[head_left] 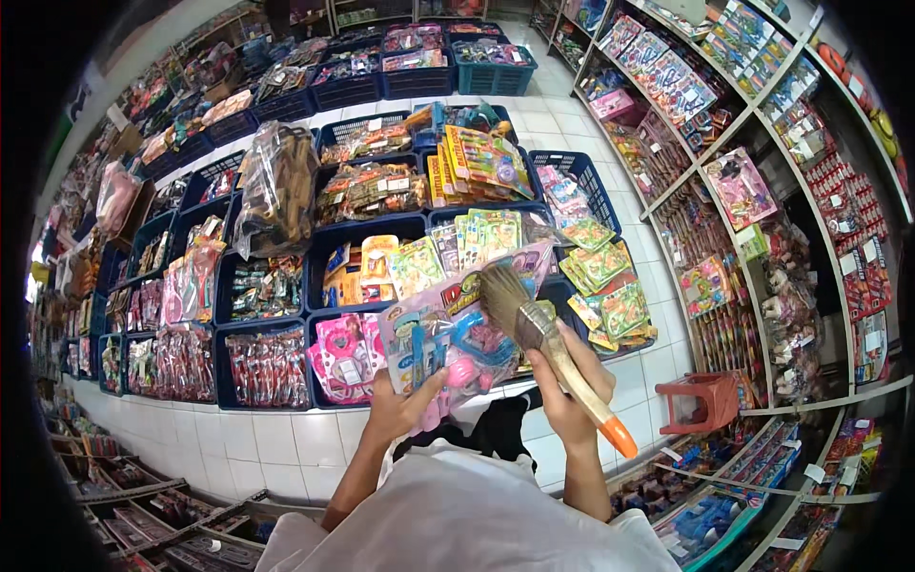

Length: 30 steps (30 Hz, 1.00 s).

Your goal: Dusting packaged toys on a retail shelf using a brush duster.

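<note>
Clock face centred on the pack, 12 pointing away from the wearer. We see the left hand (pixel 405 408) grasping the lower-left edge of a clear-fronted toy pack (pixel 429 343) with pink and blue pieces. The right hand (pixel 575 381) is closed round the wooden handle of a brush (pixel 562 357), bristles over the pack's upper right; contact we cannot tell. At 9 o'clock, pink packs (pixel 345 357) fill a crate; beyond, a blue crate (pixel 262 326) holds red packs (pixel 270 370). At 10–11, another blue crate (pixel 376 230) holds orange and green packs. At 12, yellow packs (pixel 481 167); at 1, a mesh-walled crate (pixel 597 191) with pale packs; at 2–3, green-and-yellow packs (pixel 612 307). Far 12: teal crate (pixel 494 78).
</note>
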{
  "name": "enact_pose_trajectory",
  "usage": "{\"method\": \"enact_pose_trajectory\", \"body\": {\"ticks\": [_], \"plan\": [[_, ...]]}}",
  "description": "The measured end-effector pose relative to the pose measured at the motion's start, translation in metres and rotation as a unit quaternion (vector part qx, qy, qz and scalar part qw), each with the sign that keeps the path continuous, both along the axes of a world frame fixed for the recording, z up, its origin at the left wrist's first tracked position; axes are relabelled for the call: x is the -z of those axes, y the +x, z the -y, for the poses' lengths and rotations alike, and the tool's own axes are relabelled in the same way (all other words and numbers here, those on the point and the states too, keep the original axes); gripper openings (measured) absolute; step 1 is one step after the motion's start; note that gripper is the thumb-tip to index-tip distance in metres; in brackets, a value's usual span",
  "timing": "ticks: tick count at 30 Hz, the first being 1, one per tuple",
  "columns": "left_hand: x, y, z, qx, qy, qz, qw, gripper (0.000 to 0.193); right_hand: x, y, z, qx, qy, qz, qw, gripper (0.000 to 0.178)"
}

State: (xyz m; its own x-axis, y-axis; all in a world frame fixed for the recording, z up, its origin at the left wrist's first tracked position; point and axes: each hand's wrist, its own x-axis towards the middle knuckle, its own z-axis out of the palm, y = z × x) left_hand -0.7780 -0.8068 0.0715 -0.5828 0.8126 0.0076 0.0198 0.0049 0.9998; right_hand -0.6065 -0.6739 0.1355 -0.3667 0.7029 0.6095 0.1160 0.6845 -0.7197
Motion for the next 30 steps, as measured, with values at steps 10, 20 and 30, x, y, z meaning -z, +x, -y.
{"method": "enact_pose_trajectory", "body": {"ticks": [10, 20, 30], "plan": [[0.004, -0.011, -0.006, -0.129, 0.002, 0.080, 0.988, 0.014, 0.006, 0.001, -0.011, -0.067, -0.026, 0.105, 0.992, 0.031], [0.004, -0.004, -0.014, -0.094, -0.031, 0.070, 0.993, 0.016, -0.005, 0.019, -0.021, -0.025, -0.015, 0.100, 0.995, 0.033], [-0.002, -0.012, 0.023, -0.138, 0.008, 0.035, 0.990, 0.018, 0.009, -0.031, -0.025, 0.033, 0.033, 0.021, 0.999, 0.028]]}}
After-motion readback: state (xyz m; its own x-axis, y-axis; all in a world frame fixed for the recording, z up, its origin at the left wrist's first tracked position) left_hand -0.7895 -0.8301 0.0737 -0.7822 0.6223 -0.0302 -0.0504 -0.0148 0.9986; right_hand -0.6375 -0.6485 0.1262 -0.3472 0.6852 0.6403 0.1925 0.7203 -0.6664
